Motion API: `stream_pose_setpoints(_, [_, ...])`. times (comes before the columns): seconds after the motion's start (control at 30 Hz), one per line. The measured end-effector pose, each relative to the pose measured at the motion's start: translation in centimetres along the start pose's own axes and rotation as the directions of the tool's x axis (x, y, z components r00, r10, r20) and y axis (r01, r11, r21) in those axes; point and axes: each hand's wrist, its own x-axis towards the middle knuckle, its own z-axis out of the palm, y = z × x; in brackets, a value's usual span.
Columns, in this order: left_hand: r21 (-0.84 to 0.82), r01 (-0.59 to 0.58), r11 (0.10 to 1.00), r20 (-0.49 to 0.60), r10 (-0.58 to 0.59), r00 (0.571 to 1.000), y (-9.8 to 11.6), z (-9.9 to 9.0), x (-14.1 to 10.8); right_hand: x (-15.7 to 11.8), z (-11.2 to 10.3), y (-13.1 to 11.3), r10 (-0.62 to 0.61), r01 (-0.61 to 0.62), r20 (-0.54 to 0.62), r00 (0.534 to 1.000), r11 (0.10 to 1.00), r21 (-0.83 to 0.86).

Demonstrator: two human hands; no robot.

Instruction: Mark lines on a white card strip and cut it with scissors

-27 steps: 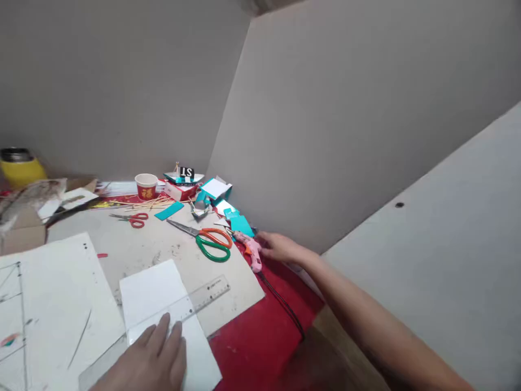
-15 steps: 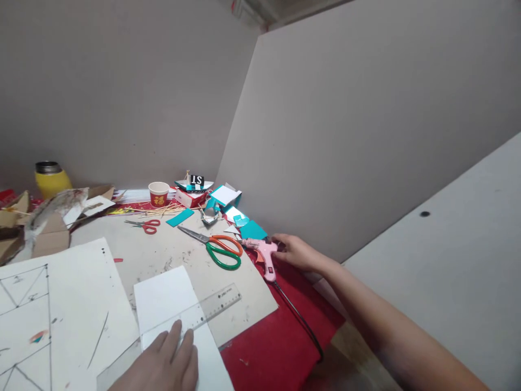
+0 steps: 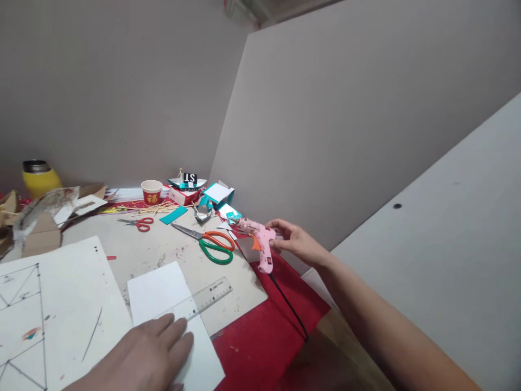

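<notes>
My right hand grips a pink hot glue gun at its back end, fingertips pinched on it. The gun has an orange trigger, and its black cord hangs down to the right. Its nozzle points left, above a small grey-white card by the table edge. My left hand lies flat, fingers stretched, over a clear ruler and a white sheet. Large scissors with orange and green handles lie left of the gun.
Small red-handled scissors, a teal strip, thin sticks and a red-white paper cup stand farther back. A model boat sits on a red box. A marked drawing board lies left. Walls close in behind and right.
My right hand has taken the glue gun up slightly from the table. A grey-white card now shows beneath it where a teal piece lay. The view has shifted a little right.
</notes>
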Motion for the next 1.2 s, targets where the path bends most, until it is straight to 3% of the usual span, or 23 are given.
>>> stream_pose_setpoints(0.1, [-0.239,0.132,0.962,-0.013,-0.139,0.990,1.2,-2.7,0.0,-0.2,0.4,-0.9,-0.057,0.058,-0.012,0.998,0.997,0.046])
stream_pose_setpoints(0.2, [-0.505,0.294,0.812,0.069,-0.302,0.951,1.8,-3.9,1.5,-0.4,1.0,-2.4,-0.113,0.113,-0.003,0.994,0.992,0.055])
stream_pose_setpoints(0.27, [-0.676,0.313,0.668,0.192,-0.250,0.949,1.8,-3.6,3.5,-0.6,1.6,-3.6,-0.165,0.164,0.016,0.986,0.986,0.014])
stream_pose_setpoints(0.33, [-0.828,0.317,0.461,0.238,-0.222,0.945,1.6,-2.7,5.9,-0.6,2.4,-4.6,-0.225,0.227,0.039,0.974,0.973,-0.048])
stream_pose_setpoints(0.43, [-0.941,0.270,0.205,0.230,-0.199,0.953,1.4,-1.4,9.1,-0.5,3.3,-5.6,-0.291,0.296,0.073,0.954,0.952,-0.079])
stream_pose_setpoints(0.5, [-0.963,0.237,0.131,0.215,-0.162,0.963,1.6,-1.0,10.5,-0.4,3.8,-5.8,-0.322,0.328,0.091,0.942,0.943,-0.063])
stream_pose_setpoints(0.7, [-0.980,0.173,0.099,0.148,-0.218,0.965,1.6,-0.9,12.6,-0.2,4.6,-6.0,-0.395,0.402,0.087,0.915,0.910,-0.101])
stream_pose_setpoints(0.77, [-0.986,0.135,0.098,0.106,-0.256,0.961,1.0,-0.7,12.9,-1.0,5.0,-6.1,-0.435,0.412,-0.053,0.899,0.881,-0.232])
stream_pose_setpoints(0.83, [-0.990,0.096,0.099,0.063,-0.292,0.954,0.4,-0.4,13.1,-2.2,5.6,-6.1,-0.478,0.376,-0.290,0.829,0.860,-0.343])
stream_pose_setpoints(0.9, [-0.993,0.067,0.101,0.032,-0.317,0.948,-0.1,-0.3,13.2,-3.5,6.4,-5.9,-0.422,0.306,-0.482,0.768,0.902,-0.304])
stream_pose_setpoints(0.93, [-0.993,0.058,0.102,0.022,-0.323,0.946,-0.3,-0.2,13.2,-4.0,6.8,-5.8,-0.358,0.272,-0.488,0.796,0.932,-0.240])
stream_pose_setpoints(1.0, [-0.993,0.048,0.105,0.012,-0.327,0.945,-0.3,-0.1,13.1,-4.7,7.8,-5.5,-0.212,0.204,-0.335,0.918,0.977,-0.060])
stream_pose_setpoints(1.07, [-0.993,0.045,0.109,0.007,-0.325,0.946,-0.1,0.0,13.0,-4.8,8.6,-5.2,-0.090,0.102,-0.100,0.991,0.987,0.121])
stream_pose_setpoints(1.13, [-0.993,0.042,0.114,0.004,-0.319,0.948,0.2,0.1,12.8,-4.6,9.4,-5.0,-0.009,-0.002,0.042,0.999,0.968,0.253])
stream_pose_setpoints(1.2, [-0.992,0.039,0.117,0.000,-0.314,0.949,0.4,0.3,12.7,-4.4,9.9,-5.0,0.045,-0.074,0.095,0.995,0.939,0.336])
